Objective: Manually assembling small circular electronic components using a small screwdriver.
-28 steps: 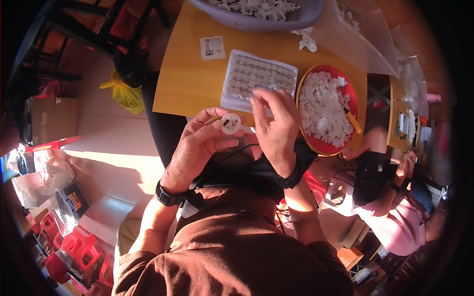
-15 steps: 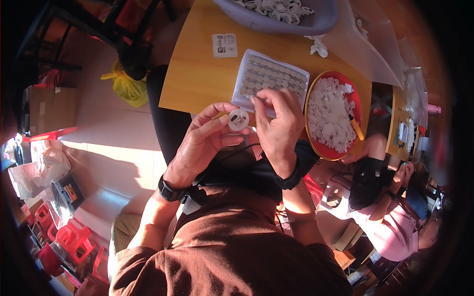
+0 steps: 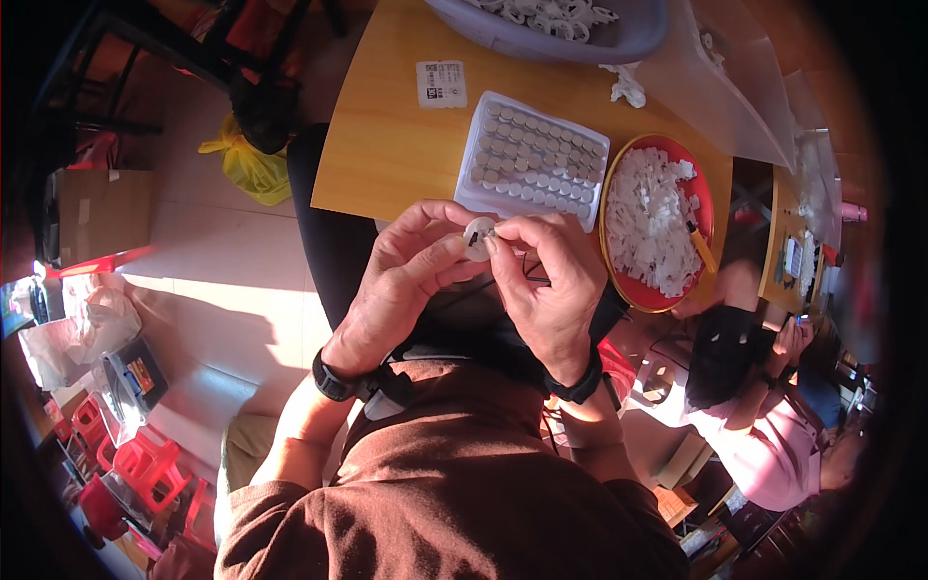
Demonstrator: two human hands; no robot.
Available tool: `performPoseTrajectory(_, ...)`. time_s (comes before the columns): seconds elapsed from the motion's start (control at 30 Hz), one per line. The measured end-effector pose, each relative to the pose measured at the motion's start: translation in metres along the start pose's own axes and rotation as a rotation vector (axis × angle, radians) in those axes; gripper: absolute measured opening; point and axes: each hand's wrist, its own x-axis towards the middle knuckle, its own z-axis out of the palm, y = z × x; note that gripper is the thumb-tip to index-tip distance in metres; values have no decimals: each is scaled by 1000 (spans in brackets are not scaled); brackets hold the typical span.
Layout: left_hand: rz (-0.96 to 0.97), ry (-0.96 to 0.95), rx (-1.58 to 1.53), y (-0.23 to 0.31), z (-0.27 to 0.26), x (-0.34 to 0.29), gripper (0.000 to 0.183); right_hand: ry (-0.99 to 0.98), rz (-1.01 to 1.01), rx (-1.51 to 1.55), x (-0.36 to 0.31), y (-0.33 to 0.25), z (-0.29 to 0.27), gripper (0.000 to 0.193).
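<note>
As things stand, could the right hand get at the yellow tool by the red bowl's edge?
Likely yes: nothing seems to cover the yellow tool, and the red bowl sits beside the right hand, though that hand is busy at the white disc.

Sunlight (image 3: 298, 319) falls across the tiled floor (image 3: 227, 242).

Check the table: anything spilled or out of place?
Nothing looks clearly spilled. A crumpled white scrap lies loose near the purple basin, outside any container, and an orange tool rests across the rim of the red bowl.
</note>
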Motion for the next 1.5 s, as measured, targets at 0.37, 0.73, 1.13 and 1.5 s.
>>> performPoseTrajectory(0.37,20,30,92,-5,-1,0,22,1,-178,-135,-5,3,-1,24)
performPoseTrajectory(0.73,52,86,145,-11,-3,1,21,-47,-139,-102,-11,5,-1,23)
performPoseTrajectory(1.13,69,79,199,-12,-5,-1,19,-130,87,182,-11,14,-4,24)
performPoseTrajectory(1.5,103,112,208,-11,2,-6,20,-94,227,371,-17,16,-5,20)
